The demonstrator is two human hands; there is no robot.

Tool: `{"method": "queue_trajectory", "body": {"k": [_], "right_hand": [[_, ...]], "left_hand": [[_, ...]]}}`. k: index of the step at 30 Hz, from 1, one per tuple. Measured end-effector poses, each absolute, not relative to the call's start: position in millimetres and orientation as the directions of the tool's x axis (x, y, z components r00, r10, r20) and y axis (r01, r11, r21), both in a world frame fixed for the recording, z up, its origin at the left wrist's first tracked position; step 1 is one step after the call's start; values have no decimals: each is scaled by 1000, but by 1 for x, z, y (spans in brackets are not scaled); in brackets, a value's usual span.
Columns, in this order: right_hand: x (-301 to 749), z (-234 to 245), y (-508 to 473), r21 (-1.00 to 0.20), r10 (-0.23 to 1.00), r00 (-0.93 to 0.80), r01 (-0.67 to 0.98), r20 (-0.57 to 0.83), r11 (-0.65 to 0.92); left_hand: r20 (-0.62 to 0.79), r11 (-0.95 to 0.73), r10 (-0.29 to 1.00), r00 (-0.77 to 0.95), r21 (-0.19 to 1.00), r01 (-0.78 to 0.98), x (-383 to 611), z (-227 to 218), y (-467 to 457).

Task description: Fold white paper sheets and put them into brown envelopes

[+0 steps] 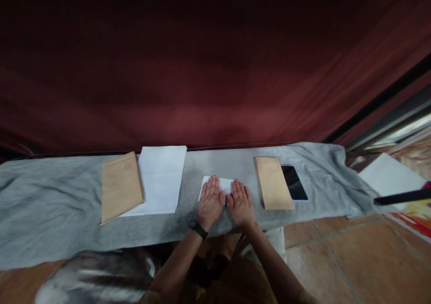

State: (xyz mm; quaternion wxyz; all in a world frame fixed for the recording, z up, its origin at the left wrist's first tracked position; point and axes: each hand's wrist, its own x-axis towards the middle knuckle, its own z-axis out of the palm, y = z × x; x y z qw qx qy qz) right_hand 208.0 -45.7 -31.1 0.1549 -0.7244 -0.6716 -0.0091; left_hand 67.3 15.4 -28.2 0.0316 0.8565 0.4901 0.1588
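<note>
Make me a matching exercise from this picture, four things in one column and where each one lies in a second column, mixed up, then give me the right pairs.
Things:
1. folded white paper
2. black phone
3. white sheet stack
4. left brown envelope

Places:
A. far left of the grey cloth, overlapping the white sheets
B. under both hands (left hand, right hand)
C. right of the right brown envelope
D. between the left envelope and the hands

Pairs: 1-B, 2-C, 3-D, 4-A
</note>
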Motion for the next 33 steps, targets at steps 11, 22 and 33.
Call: {"method": "queue_trajectory", "body": {"k": [11,22,33], "right_hand": [[192,-22,-39,-255,960,68,967,273,4],[200,-32,-38,-218,962,17,975,273,44],[228,-13,-15,-243,972,53,970,230,5]], "left_hand": [[276,-423,891,361,209,882,39,-27,22],[294,-388,902,317,225,894,39,-26,20],[346,-367,896,279,222,903,30,-28,16]]}}
